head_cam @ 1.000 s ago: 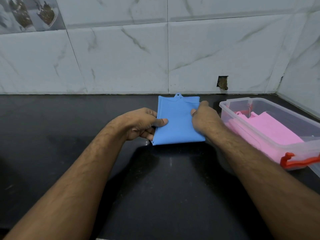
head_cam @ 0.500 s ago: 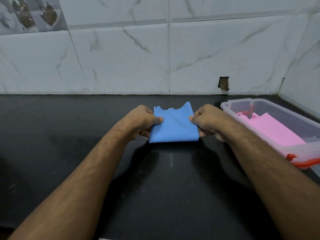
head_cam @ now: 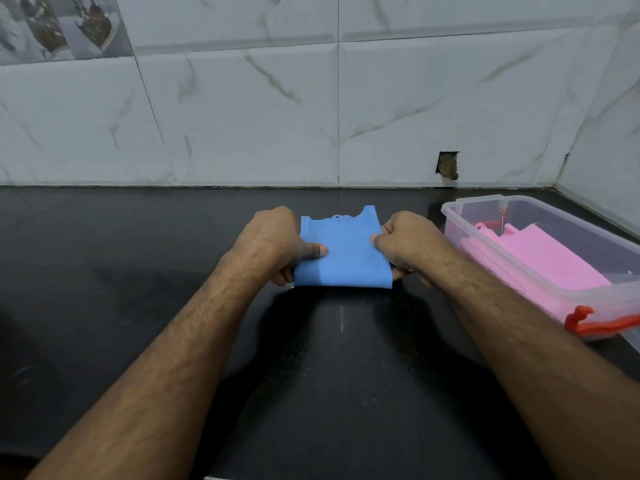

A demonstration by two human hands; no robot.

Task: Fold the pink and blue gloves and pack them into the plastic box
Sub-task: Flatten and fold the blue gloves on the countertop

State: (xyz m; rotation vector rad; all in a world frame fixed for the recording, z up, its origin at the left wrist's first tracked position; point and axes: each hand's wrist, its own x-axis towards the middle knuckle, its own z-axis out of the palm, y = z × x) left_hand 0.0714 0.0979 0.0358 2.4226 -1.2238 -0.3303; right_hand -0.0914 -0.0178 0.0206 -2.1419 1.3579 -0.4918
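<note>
The blue glove (head_cam: 344, 252) is a folded rectangle at the middle of the black counter, its far edge raised and curling toward me. My left hand (head_cam: 272, 242) pinches its left side with the thumb on top. My right hand (head_cam: 407, 242) pinches the right side the same way. The folded pink glove (head_cam: 540, 252) lies inside the clear plastic box (head_cam: 450, 216), which stands open to the right of my right hand.
The box has a red latch (head_cam: 595, 322) on its near end. The black counter (head_cam: 138, 271) runs to a marble-tiled wall behind, with a small hole (head_cam: 448, 165) in a tile. A side wall closes the right corner.
The blue glove lay flat and longer a second ago. Both hands took its sides and lifted the far part up and toward me, so it now looks shorter with a curled top edge.
</note>
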